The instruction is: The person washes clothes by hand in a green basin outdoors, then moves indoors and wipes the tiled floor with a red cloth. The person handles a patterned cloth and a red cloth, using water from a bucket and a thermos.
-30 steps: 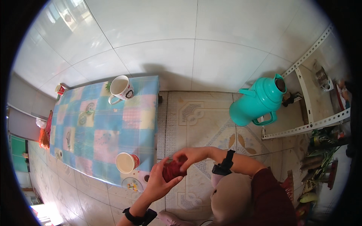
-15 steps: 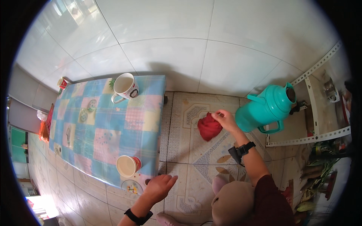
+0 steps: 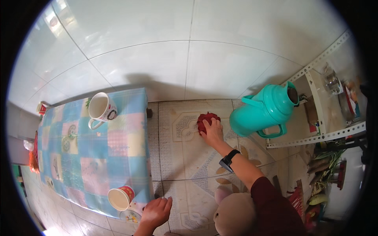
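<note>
My right hand (image 3: 213, 133) is on a bunched red cloth (image 3: 207, 118), with its fingers gripping the top of it. The cloth appears to be down on the tiled floor near the wall, though its underside is hidden. Just right of it stands a turquoise thermos jug (image 3: 264, 110) with a handle and a dark stopper. My left hand (image 3: 156, 212) holds nothing; its fingers are loosely extended beside the near corner of the table (image 3: 94, 173). Close to that hand, a red and white paper cup (image 3: 121, 198) stands on the table.
A white patterned mug (image 3: 102, 107) stands toward the table's far edge, and another red cup (image 3: 41, 108) shows past its far left corner. On the right, a white perforated metal rack (image 3: 315, 92) holds assorted items. Leafy vegetables (image 3: 328, 161) lie beside the rack. The tiled wall (image 3: 157, 67) closes off the back.
My right hand has moved from holding the red cloth up by a pinch to pressing it lower, nearer the wall. The view has shifted, so the table and jug appear further left.
</note>
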Motion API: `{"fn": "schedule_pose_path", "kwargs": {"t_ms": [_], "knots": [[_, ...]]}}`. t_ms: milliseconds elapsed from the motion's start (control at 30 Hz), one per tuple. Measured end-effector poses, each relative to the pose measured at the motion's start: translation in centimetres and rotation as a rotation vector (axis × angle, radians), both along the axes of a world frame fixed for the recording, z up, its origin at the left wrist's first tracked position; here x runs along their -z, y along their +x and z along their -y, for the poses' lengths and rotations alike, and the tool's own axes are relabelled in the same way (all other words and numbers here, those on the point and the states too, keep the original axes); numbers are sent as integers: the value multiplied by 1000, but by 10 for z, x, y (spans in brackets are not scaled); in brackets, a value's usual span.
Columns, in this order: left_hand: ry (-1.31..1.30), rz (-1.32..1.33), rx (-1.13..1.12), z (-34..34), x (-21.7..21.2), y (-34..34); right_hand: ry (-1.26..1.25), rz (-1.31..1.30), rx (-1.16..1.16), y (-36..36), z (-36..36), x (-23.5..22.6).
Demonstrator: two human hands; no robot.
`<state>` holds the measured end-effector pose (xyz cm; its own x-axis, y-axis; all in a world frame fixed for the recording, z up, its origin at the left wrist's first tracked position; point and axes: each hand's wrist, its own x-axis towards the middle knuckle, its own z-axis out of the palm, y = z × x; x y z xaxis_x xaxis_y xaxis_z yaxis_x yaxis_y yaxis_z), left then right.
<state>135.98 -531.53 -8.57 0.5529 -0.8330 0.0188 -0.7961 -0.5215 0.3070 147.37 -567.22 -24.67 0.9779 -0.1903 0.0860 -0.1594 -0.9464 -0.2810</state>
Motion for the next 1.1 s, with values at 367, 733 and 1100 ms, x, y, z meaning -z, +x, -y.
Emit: {"fn": "schedule_pose_path", "kwargs": {"t_ms": [367, 733, 1100], "knots": [[-50, 3, -14, 0, 1, -3, 709, -136, 156, -74, 30, -30], [-281, -64, -106, 31, -32, -12, 1494, -59, 238, -129, 52, -126], [-642, -261, -420, 76, -46, -12, 1182, 642, 809, -173, 128, -161]]}}
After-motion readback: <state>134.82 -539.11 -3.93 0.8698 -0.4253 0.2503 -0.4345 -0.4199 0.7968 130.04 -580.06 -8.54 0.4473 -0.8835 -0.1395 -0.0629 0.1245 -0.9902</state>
